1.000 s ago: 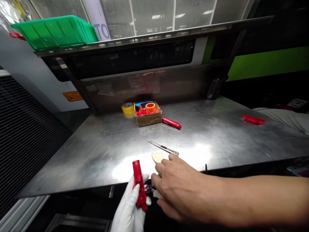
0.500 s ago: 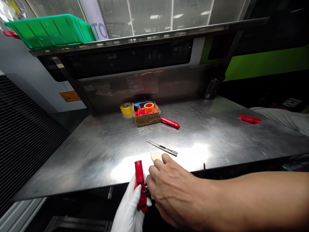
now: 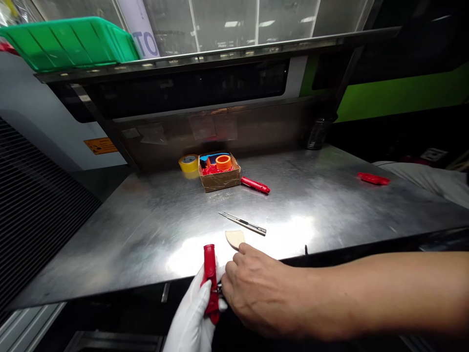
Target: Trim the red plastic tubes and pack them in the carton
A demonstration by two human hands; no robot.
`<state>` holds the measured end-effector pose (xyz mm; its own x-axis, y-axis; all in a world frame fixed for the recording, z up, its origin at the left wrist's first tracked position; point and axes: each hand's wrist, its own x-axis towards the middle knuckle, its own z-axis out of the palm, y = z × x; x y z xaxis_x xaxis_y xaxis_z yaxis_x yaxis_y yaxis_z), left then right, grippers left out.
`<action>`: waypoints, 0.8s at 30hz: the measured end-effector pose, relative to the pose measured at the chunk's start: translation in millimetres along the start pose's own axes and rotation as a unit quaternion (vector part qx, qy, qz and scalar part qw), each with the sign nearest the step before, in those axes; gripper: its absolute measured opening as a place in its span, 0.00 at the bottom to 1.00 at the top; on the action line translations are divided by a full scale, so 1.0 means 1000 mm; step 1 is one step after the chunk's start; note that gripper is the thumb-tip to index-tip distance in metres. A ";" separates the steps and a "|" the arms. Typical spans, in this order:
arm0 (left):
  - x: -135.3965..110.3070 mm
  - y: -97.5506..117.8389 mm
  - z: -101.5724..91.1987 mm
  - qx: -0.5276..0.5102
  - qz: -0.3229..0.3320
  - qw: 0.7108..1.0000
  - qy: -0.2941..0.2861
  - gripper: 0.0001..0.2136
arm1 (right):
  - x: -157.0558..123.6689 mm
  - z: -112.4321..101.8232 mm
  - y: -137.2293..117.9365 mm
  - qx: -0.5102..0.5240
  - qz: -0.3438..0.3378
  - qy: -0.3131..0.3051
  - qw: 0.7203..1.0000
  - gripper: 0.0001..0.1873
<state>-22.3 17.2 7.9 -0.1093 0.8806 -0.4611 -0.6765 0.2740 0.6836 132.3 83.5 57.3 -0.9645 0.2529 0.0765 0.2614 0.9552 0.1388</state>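
Observation:
My left hand (image 3: 194,310), in a white glove, grips a red plastic tube-shaped part (image 3: 209,264) upright at the table's front edge. Bare and closed, my right hand (image 3: 260,288) is pressed up against the side of that part. A small dark metallic piece shows between the fingers and the red part, but most of it is hidden. Just beyond the right knuckles lies a cream fan-shaped pad (image 3: 234,238). Behind the pad rest a slim metal craft knife (image 3: 249,226) and a thin pointed tool (image 3: 225,215), side by side.
On the metal table (image 3: 146,230) are a cardboard box (image 3: 221,183) with an orange ring, yellow tape (image 3: 188,164), a red tube (image 3: 255,185) and a red piece (image 3: 373,178). A dark bottle (image 3: 317,132) stands at the back. A green bin (image 3: 73,44) sits on the shelf above.
My right hand has shifted slightly down and away from the cream pad, which now shows more fully. The red part stays in my left hand. The whole view has moved a little.

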 end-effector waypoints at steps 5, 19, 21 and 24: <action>0.002 0.005 -0.002 0.002 -0.017 0.999 -0.030 0.17 | 0.002 -0.011 0.008 0.071 0.029 -0.026 0.997 0.09; -0.001 0.002 0.000 0.021 -0.005 1.000 0.003 0.26 | 0.004 -0.030 0.001 0.066 0.097 -0.071 0.991 0.13; -0.002 0.003 0.001 0.015 -0.009 1.000 0.005 0.25 | 0.004 -0.029 0.001 0.063 0.093 -0.058 0.992 0.13; -0.002 0.004 0.003 0.005 -0.012 1.000 0.003 0.23 | 0.002 -0.026 0.000 0.046 0.084 -0.048 0.994 0.14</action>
<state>-22.5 17.6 13.1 -0.0969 0.8712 -0.4813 -0.6711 0.3000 0.6780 130.9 80.1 82.8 -0.9080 0.4189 -0.0040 0.4184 0.9073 0.0415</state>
